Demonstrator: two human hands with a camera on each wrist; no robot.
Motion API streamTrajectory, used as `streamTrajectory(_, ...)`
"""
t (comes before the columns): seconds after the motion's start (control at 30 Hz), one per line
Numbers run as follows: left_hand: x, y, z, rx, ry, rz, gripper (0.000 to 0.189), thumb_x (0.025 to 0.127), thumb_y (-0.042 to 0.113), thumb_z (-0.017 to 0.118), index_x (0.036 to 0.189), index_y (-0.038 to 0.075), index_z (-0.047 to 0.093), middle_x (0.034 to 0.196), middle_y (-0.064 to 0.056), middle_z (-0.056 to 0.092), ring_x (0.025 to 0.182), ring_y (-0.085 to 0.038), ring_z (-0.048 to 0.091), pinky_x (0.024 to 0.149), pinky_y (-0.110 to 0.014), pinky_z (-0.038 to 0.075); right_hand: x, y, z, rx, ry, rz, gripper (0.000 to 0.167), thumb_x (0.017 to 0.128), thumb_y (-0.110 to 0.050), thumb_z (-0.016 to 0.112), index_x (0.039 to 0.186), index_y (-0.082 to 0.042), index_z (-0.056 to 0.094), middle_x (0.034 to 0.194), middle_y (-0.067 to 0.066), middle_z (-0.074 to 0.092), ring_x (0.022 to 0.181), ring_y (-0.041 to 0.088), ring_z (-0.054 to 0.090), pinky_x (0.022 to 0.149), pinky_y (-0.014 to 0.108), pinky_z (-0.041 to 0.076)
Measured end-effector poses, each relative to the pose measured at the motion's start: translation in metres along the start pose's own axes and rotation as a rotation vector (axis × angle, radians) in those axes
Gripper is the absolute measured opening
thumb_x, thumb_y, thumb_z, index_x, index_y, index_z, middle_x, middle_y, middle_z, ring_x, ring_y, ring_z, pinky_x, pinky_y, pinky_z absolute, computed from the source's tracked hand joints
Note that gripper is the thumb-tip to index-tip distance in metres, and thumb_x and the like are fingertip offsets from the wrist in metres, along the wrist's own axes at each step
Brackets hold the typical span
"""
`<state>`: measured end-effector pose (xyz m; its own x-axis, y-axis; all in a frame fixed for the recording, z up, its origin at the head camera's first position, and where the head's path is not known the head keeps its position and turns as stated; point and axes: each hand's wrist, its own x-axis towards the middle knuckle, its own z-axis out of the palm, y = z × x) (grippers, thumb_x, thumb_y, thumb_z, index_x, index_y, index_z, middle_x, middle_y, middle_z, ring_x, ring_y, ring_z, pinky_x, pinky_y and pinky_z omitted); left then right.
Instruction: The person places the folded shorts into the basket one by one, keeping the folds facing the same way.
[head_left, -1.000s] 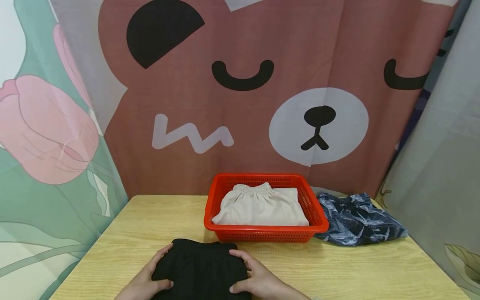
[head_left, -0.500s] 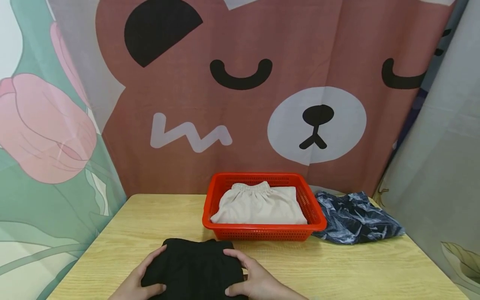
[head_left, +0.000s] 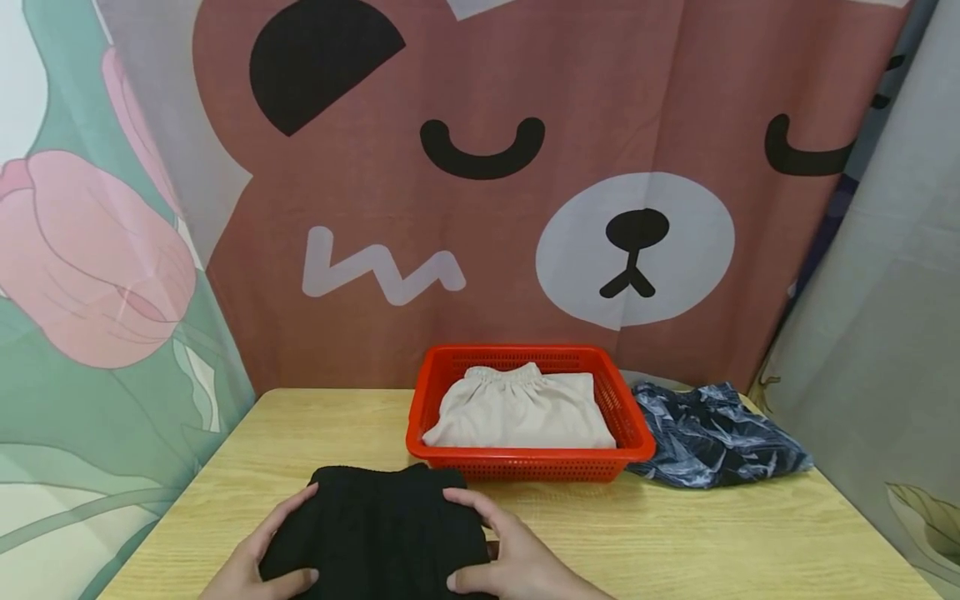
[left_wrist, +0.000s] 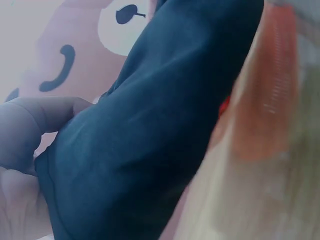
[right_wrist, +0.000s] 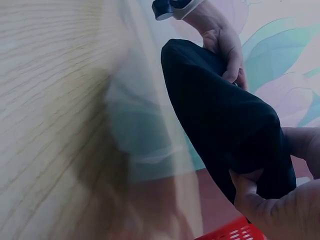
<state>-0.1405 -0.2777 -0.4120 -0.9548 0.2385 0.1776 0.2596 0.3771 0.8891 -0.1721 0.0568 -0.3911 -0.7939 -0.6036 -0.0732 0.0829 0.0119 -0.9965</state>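
A folded black garment spans the space between both hands at the bottom of the head view. My left hand grips its left side, the thumb on the near face and fingers behind the edge. On the opposite side my right hand pinches it between thumb and fingers. In the right wrist view the garment hangs above the table, with its shadow on the wood. Dark cloth fills much of the left wrist view. The garment's lower end is cut off in the head view.
Beyond the garment, a red plastic basket stands on the wooden table, holding folded cream clothing with an elastic waistband. Blue-and-black patterned clothing lies to the basket's right. A bear-print curtain hangs behind the table.
The black garment has shifted left and slightly up in the head view, and looks larger. My left hand has moved left, my right slightly left, both keeping hold. Basket and other clothes stay put.
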Motion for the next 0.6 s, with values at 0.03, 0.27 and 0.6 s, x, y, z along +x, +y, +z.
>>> streamTrajectory(0.03, 0.000, 0.003, 0.001, 0.008, 0.016, 0.024, 0.084, 0.080, 0.001, 0.073, 0.151, 0.010, 0.029, 0.129, 0.024, 0.044, 0.105, -0.002, 0.053, 0.081, -0.022, 0.046, -0.002, -0.002, 0.000, 0.003, -0.002, -0.010, 0.075, 0.079, 0.004, 0.072, 0.143, -0.020, 0.044, 0.128, 0.010, 0.049, 0.092, 0.030, 0.063, 0.082, 0.044, 0.053)
streamTrajectory(0.27, 0.006, 0.024, 0.001, 0.003, 0.039, -0.088, 0.088, 0.079, 0.007, 0.076, 0.153, 0.016, 0.029, 0.147, -0.006, 0.036, 0.112, -0.001, 0.050, 0.087, -0.022, 0.045, -0.008, -0.017, -0.009, -0.025, -0.017, -0.103, 0.070, 0.084, -0.001, 0.071, 0.145, -0.018, 0.042, 0.133, 0.009, 0.050, 0.107, 0.028, 0.056, 0.086, 0.039, 0.051)
streamTrajectory(0.6, 0.013, 0.048, 0.007, 0.006, 0.065, 0.007, 0.085, 0.080, 0.005, 0.076, 0.152, 0.016, 0.033, 0.148, -0.001, 0.038, 0.115, -0.002, 0.050, 0.087, -0.022, 0.045, -0.013, -0.032, -0.020, -0.060, 0.054, -0.094, 0.067, 0.085, -0.008, 0.072, 0.144, -0.019, 0.044, 0.141, 0.008, 0.044, 0.117, 0.029, 0.046, 0.091, 0.043, 0.045)
